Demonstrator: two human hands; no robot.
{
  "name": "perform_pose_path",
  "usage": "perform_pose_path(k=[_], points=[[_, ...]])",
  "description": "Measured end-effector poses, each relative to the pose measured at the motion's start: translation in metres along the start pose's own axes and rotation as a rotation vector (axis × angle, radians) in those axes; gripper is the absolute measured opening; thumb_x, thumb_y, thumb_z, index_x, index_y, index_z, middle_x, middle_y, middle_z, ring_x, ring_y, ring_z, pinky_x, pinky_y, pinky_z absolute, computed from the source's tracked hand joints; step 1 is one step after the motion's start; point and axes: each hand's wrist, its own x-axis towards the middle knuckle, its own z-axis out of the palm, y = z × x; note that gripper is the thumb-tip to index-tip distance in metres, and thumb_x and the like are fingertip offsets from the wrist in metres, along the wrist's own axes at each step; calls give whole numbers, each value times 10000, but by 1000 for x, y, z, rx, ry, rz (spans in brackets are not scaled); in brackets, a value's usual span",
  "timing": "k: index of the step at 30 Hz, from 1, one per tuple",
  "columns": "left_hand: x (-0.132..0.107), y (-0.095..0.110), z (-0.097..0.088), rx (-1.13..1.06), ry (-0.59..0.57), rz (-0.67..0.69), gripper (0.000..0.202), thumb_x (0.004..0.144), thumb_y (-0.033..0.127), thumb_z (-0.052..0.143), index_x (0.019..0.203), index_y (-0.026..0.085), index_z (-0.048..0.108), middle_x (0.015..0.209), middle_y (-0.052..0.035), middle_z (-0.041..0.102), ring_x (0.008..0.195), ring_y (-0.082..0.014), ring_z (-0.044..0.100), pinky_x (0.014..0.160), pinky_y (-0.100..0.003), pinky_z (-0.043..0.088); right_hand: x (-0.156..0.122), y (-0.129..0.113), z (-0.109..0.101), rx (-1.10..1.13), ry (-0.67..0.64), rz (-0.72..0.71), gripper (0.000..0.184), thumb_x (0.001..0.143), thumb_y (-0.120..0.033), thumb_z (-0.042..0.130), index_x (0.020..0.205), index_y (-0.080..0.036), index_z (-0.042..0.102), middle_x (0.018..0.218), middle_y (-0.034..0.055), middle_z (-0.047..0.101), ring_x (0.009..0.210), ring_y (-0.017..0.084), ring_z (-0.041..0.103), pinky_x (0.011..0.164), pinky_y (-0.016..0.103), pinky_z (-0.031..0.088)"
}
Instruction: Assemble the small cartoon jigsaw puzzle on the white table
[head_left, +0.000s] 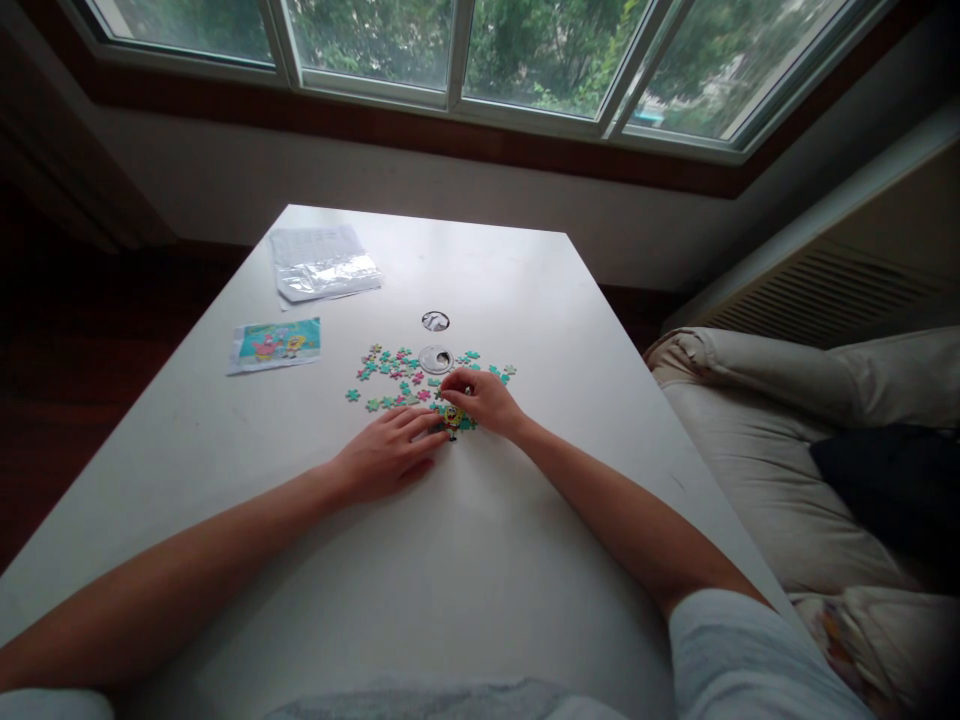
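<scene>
My left hand (394,447) lies on the table with its fingers stretched out, the tips at the left edge of a partly joined jigsaw puzzle (453,418) with a yellow cartoon figure. Just above it, my right hand (484,398) is closed in a pinch on a small puzzle piece, mostly hidden by the fingertips. Loose jigsaw pieces (384,365) in green, pink and yellow are scattered beyond and left of the hands. More green pieces (471,357) lie behind my right hand.
A round clear lid (436,359) and a round hole-like disc (435,321) are beyond the hands on the white table (525,560). A picture sheet (276,345) and a clear plastic bag (326,265) lie to the left. A beige sofa (765,470) stands right of the table.
</scene>
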Motion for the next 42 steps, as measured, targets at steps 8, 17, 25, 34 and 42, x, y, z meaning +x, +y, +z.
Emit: perform_pose_path(k=[8, 17, 25, 34, 42], points=[[0, 4, -2, 9, 13, 13, 355, 998, 293, 499, 1334, 219, 582, 1404, -123, 572, 1318, -288, 502, 1122, -479, 417, -2, -2, -3, -95, -82, 6, 79, 833, -189, 666, 858, -196, 741, 764, -18, 698, 676, 106, 561, 659, 225, 409], [0, 3, -3, -5, 3, 13, 357, 999, 280, 498, 1341, 215, 578, 1414, -126, 567, 1327, -291, 496, 1120, -487, 420, -2, -2, -1, -151, -71, -25, 100, 817, -141, 668, 849, -192, 748, 773, -16, 703, 685, 102, 574, 658, 215, 399], [1, 5, -3, -25, -13, 33, 361, 990, 271, 502, 1338, 222, 582, 1425, -115, 563, 1308, -281, 511, 1128, -474, 405, -1, -3, 2, -139, -78, -11, 90, 829, -162, 670, 859, -194, 748, 760, -15, 689, 674, 106, 563, 660, 228, 393], [1, 9, -2, -40, 0, 29, 360, 985, 265, 520, 1335, 216, 590, 1404, -127, 578, 1286, -276, 533, 1104, -465, 421, -2, -2, 7, -314, -72, -130, 59, 849, -162, 677, 822, -199, 714, 759, 0, 662, 764, 146, 546, 796, 283, 380], [1, 8, -2, -33, -15, 29, 363, 998, 283, 501, 1345, 219, 582, 1417, -123, 566, 1286, -275, 525, 1113, -460, 410, -5, -1, 10, -419, -42, -150, 19, 855, -209, 697, 840, -216, 687, 828, 9, 639, 844, 176, 529, 833, 306, 354]])
